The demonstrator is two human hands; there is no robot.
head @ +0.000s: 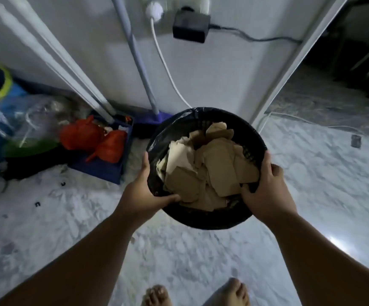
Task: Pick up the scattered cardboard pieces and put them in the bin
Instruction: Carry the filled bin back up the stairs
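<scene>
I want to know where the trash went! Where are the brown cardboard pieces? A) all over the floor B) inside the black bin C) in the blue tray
B: the cardboard pieces are piled inside the black bin, which both hands hold by its rim.

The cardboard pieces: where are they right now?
In the head view they are piled inside the black bin, centre frame: cardboard pieces. The left hand and right hand grip its rim on either side.

Left hand (142, 196), right hand (267, 191) clenched.
</scene>
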